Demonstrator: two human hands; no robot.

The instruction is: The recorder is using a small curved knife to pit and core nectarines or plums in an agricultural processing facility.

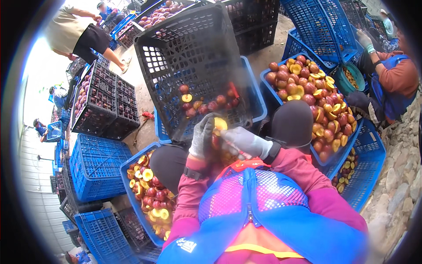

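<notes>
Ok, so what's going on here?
A seated person holds a yellow-fleshed cut fruit in the grey-gloved left hand, the grey-gloved right hand close beside it. Ahead, a tilted black plastic crate contains several round red-skinned fruits. Blue plastic crates on both sides hold heaped fruit, much of it cut open.

A rounded, yellow-fleshed cut piece of fruit (pixel 220 123), its bright flesh exposed, sits held in the grey-gloved left fingers (pixel 207 125).
</notes>
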